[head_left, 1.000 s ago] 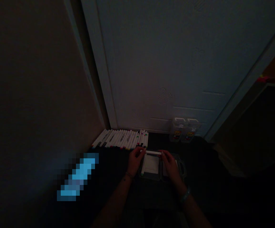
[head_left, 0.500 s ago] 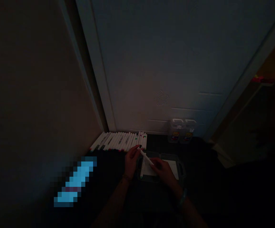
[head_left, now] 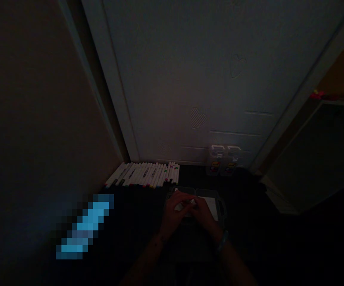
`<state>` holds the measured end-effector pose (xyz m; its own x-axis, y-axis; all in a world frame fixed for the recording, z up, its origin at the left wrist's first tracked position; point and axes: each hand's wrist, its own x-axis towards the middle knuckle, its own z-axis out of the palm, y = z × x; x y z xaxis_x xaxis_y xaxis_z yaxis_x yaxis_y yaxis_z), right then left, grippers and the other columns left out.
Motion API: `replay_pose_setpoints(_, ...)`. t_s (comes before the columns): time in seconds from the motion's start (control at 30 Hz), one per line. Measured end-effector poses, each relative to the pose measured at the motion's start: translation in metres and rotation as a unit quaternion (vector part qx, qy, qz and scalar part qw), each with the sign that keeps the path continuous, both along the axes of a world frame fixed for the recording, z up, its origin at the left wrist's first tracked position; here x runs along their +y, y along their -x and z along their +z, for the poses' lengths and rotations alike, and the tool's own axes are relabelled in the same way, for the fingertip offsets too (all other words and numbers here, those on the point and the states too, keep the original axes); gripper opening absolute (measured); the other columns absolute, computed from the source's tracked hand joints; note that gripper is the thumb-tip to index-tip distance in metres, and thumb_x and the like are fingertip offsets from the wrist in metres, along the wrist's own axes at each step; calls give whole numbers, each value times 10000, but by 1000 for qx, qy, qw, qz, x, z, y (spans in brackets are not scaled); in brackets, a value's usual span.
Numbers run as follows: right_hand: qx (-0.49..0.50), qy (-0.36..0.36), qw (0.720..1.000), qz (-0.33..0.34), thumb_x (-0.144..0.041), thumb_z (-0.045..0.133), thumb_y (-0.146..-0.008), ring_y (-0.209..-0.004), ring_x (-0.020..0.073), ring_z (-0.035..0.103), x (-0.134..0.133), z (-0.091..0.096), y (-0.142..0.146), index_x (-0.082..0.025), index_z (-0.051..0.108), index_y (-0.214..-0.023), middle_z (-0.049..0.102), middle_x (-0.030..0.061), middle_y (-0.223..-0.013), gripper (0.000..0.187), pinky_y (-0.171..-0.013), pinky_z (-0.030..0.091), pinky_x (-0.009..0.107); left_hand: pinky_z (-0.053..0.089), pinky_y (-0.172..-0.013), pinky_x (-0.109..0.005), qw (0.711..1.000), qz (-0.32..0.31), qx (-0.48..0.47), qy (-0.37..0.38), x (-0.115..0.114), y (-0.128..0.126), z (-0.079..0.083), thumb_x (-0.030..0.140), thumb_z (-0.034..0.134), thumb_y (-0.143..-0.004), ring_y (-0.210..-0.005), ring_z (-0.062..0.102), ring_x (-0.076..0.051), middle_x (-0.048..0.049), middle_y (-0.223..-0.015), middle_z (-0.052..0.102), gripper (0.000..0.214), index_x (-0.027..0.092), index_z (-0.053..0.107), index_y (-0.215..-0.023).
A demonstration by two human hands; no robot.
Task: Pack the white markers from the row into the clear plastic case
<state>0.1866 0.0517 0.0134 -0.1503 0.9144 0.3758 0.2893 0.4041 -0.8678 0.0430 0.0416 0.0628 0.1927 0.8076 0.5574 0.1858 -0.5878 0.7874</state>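
My left hand (head_left: 174, 208) and my right hand (head_left: 204, 213) meet over a clear plastic case (head_left: 223, 208), fingers closed around a white marker (head_left: 192, 201). Only a pale end of that marker shows between the fingertips; the rest is hidden by my hands. Under them, a white sheet (head_left: 212, 206) lies in the case. Beyond my left hand, a row of white markers (head_left: 142, 174) with coloured ends lies side by side on the dark surface.
Two clear containers with handles (head_left: 215, 161) stand upright against the pale wall (head_left: 166, 99), which has raised hearts and lines. To the left, a bright blurred-out screen (head_left: 88, 226) lies by a side panel (head_left: 47, 131). The scene is very dim.
My hands have come together over the case, and the marker that slanted between them is now mostly covered. The view has shifted slightly.
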Motion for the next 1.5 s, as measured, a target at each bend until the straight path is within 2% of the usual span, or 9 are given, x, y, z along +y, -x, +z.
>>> replay_pose_setpoints(0.37,9,-17,1000,11,-283,604,-783,-872,197,604,-1,9,1,-223,669,-968,679,47,-955,205,-790,450,308,448,-780,-315,1000,16,-9,8,-5,4,3,286,673,-738,-793,604,-186,-40,-852,685,135,201,685,-841)
replay_pose_setpoints(0.5,-7,-19,1000,-9,-333,583,-812,-798,179,595,-4,18,2,-236,675,-992,676,37,-902,224,-749,449,297,471,-748,-288,995,54,-66,52,8,11,3,315,645,-753,-807,619,-187,-46,-846,675,177,179,652,-865)
replay_pose_setpoints(0.6,6,-12,998,-53,-372,599,-799,-771,179,580,-6,24,1,-242,688,-968,667,30,-848,231,-734,449,302,482,-771,-295,982,106,-129,88,25,27,-1,340,591,-790,-862,630,-193,-60,-951,671,286,182,596,-1028)
replay_pose_setpoints(0.63,25,-4,997,-72,-386,604,-793,-778,184,581,-6,25,0,-239,691,-955,665,32,-850,236,-732,452,305,479,-785,-299,983,108,-120,93,29,33,-4,344,582,-796,-891,626,-196,-62,-990,665,298,188,593,-1049)
replay_pose_setpoints(0.77,151,70,981,-97,-435,628,-758,-795,215,604,-4,23,-3,-215,670,-929,670,52,-876,282,-686,483,312,465,-813,-318,994,59,10,93,37,50,-19,385,581,-786,-874,625,-213,-47,-887,693,230,196,679,-876)
replay_pose_setpoints(0.9,218,90,967,-95,-446,656,-724,-724,210,603,-1,18,-5,-207,655,-893,661,42,-800,293,-623,483,296,453,-832,-328,991,10,127,48,38,52,-34,396,560,-805,-915,599,-208,-49,-947,680,256,244,683,-972)
replay_pose_setpoints(1.07,163,19,984,-73,-401,628,-767,-831,201,577,-7,22,-5,-221,686,-930,638,39,-877,249,-725,451,295,412,-838,-344,972,-28,233,-32,38,46,-37,375,594,-796,-910,576,-207,-42,-942,686,246,283,678,-1008)
replay_pose_setpoints(1.23,63,-36,995,-69,-377,631,-774,-741,171,530,-14,29,0,-272,702,-963,608,14,-758,228,-707,424,298,399,-852,-351,970,-40,237,-26,35,40,-38,351,628,-772,-945,553,-212,-40,-971,681,221,271,684,-971)
replay_pose_setpoints(1.5,44,-63,997,-26,-386,671,-741,-746,171,536,-16,28,1,-281,708,-924,603,15,-779,214,-690,424,298,392,-861,-367,966,-37,253,-30,35,37,-42,299,642,-763,-960,502,-218,-48,-989,648,265,277,668,-1026)
